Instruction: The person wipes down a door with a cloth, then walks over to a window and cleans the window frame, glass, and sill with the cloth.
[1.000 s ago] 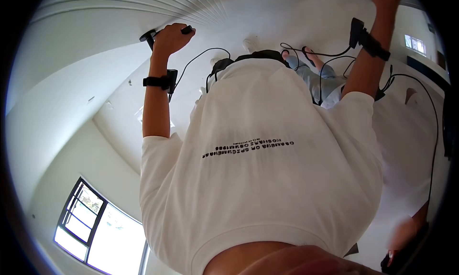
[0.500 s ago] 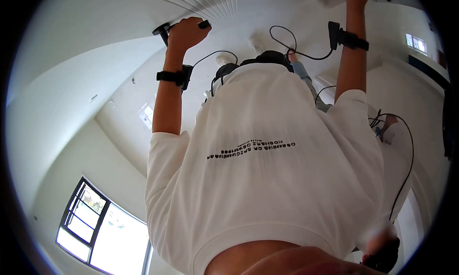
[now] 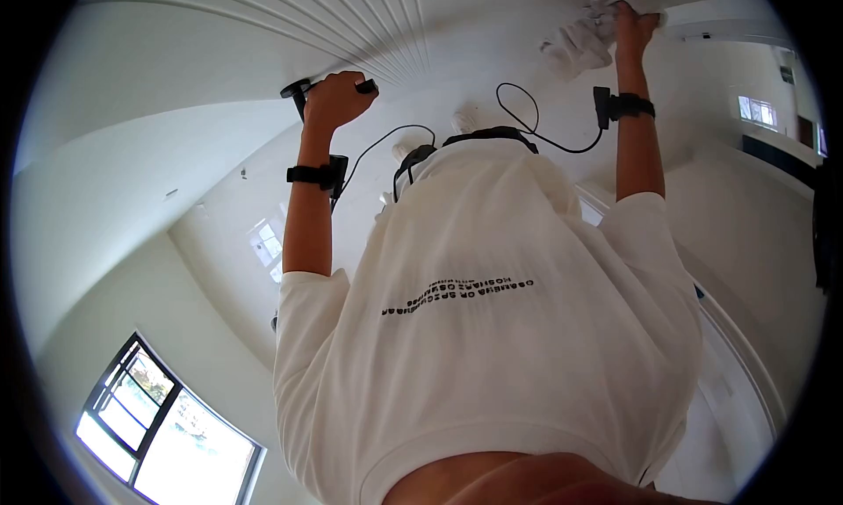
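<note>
Cloth [image 3: 581, 50], crumpled white, sits bunched in right hand [image 3: 634, 29], apparently for wiping; left hand [image 3: 337, 99] grips black lever handle [image 3: 297, 90]; next stroke likely needs pressure

A black-framed window [image 3: 167, 422] is set in the pale wall [image 3: 219, 347] at lower left; a smaller bright window [image 3: 757, 111] shows far right. The glossy pale floor [image 3: 230, 211] carries a bright reflection.

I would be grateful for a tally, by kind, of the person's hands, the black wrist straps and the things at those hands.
Hands: 2
Black wrist straps: 2
Black held object: 1
White cloth bundle: 1
Total: 6
</note>
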Demonstrator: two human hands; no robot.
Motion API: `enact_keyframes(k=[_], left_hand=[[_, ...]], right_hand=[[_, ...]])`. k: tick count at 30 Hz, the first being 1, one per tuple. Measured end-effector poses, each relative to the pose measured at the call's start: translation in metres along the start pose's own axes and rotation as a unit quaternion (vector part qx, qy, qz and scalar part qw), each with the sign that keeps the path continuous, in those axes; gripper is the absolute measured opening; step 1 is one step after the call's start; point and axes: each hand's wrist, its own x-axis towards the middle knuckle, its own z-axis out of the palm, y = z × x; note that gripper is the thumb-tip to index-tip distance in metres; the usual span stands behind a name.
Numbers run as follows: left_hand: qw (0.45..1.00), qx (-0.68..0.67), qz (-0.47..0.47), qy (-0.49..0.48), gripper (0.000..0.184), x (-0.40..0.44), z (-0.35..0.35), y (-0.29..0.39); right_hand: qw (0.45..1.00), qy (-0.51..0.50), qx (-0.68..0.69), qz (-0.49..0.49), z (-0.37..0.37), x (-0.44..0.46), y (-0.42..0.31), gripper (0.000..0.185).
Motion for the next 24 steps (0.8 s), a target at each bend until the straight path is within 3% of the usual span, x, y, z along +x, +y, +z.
enact_keyframes(k=[2,3,7,10,15,17,18,19,21,22,24], left_hand=[[1.0,0.0,-0.012,-0.008,0.035,-0.001,-0.002,0.001],[1.0,-0.005,-0.011,0.001,0.033,-0.002,-0.005,0.005],[1.0,-0.016,-0.023,0.009,0.028,-0.001,-0.006,0.004],[0.999,-0.028,-0.039,0.025,0.026,0.001,0.0,0.0],[0.989,-0.034,-0.052,0.131,0.021,-0.007,0.009,-0.002],[0.988,-0.042,-0.027,0.146,0.019,-0.004,0.01,-0.012],[0.99,-0.027,-0.04,0.135,0.02,-0.005,0.008,-0.013],[0.991,-0.013,-0.052,0.124,0.02,-0.005,0.006,-0.013],[0.988,-0.006,-0.063,0.139,0.022,-0.005,0.008,-0.018],[0.988,-0.006,-0.064,0.14,0.025,-0.002,0.012,-0.023],[0.984,-0.016,-0.066,0.163,0.026,0.001,0.02,-0.03]], right_hand=[[0.999,0.042,0.011,-0.016,-0.027,0.051,-0.008,0.071],[0.996,0.048,-0.039,-0.06,-0.053,0.102,0.021,0.07],[0.974,0.107,-0.181,-0.082,-0.084,0.149,-0.024,0.062],[0.969,0.086,-0.231,-0.017,-0.091,0.185,0.021,0.06],[0.974,0.099,0.014,0.205,-0.035,0.145,0.124,0.046],[0.97,-0.002,0.064,0.236,-0.016,0.125,0.199,0.048],[0.946,0.017,-0.051,0.32,0.011,0.101,0.186,0.041],[0.948,-0.039,-0.033,0.314,0.02,0.071,0.197,0.054],[0.929,-0.155,-0.044,0.333,0.058,0.006,0.171,0.052],[0.93,-0.227,-0.068,0.283,0.082,-0.021,0.199,0.048],[0.883,-0.378,-0.036,0.276,0.111,-0.078,0.159,0.042]])
